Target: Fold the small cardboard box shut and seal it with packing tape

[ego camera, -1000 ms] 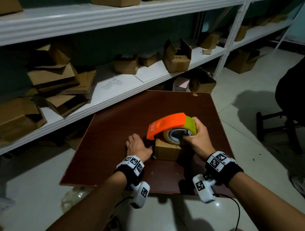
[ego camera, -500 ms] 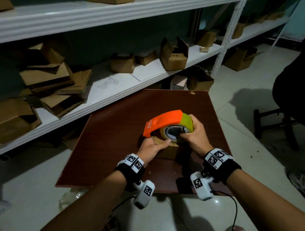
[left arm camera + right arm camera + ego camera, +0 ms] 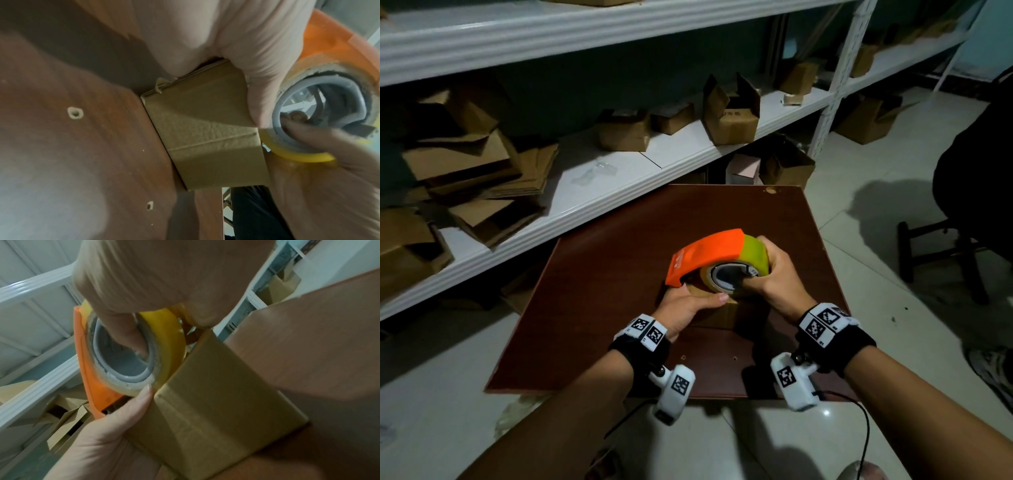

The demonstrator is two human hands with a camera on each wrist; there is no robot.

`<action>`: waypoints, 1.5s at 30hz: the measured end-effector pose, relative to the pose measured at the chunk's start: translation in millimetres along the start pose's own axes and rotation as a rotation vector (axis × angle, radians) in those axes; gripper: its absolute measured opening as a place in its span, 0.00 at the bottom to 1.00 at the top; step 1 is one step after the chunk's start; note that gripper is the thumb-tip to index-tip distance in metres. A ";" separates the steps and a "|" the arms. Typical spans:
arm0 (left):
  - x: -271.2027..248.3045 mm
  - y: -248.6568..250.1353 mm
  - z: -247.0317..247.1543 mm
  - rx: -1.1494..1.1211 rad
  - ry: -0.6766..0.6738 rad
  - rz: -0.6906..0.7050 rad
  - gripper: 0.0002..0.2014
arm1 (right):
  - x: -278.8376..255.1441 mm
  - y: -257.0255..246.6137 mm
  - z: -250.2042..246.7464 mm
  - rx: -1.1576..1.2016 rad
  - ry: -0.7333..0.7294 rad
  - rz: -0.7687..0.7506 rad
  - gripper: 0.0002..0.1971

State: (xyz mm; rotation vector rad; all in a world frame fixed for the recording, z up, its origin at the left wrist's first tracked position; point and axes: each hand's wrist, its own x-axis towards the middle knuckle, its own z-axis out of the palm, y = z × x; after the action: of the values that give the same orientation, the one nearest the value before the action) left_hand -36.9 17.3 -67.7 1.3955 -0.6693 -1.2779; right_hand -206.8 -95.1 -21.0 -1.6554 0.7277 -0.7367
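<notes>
Cardboard box (image 3: 717, 313), small and brown, sits on the near half of a dark red-brown table (image 3: 602, 260), mostly covered by two hands and a tape dispenser (image 3: 709, 258). From the head view, the left hand (image 3: 683, 308) wraps the box's left side, thumb lying flat along the near top edge and the fingers out of sight round the far side. The right hand (image 3: 774, 277) grips the dispenser, thumb hooked into the core of the yellow tape roll (image 3: 755, 253) and fingers curled over its top; the orange cover points left and the roll rests on the box top. Behind the table a white shelf (image 3: 619, 178) carries loose cartons and flattened cardboard, and a dark stool (image 3: 941, 253) stands on the tiled floor at right. From the left wrist, the left hand (image 3: 226, 48) presses against the box (image 3: 205, 138), thumb stretched along its upper edge toward the roll (image 3: 298, 154), whose grey core is plain; the box stands on the table (image 3: 82, 146) near two small holes. From the right wrist, the right hand (image 3: 164, 280) curls round the roll (image 3: 164, 337), thumb inside the core, the orange cover (image 3: 92, 378) behind, the roll touching the box's (image 3: 216, 402) top edge, and the left hand (image 3: 113, 434) clasping the box's side with the thumb tip by the roll.
</notes>
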 end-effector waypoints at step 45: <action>10.3 -6.9 -5.9 0.049 0.010 0.151 0.49 | 2.6 -87.1 -119.3 -0.211 -0.104 0.297 0.46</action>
State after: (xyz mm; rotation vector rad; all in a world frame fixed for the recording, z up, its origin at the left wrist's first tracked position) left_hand -30.4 11.7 -78.5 1.3633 -0.7891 -1.1412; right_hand -291.5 -152.2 85.7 -1.7108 0.9767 -0.3698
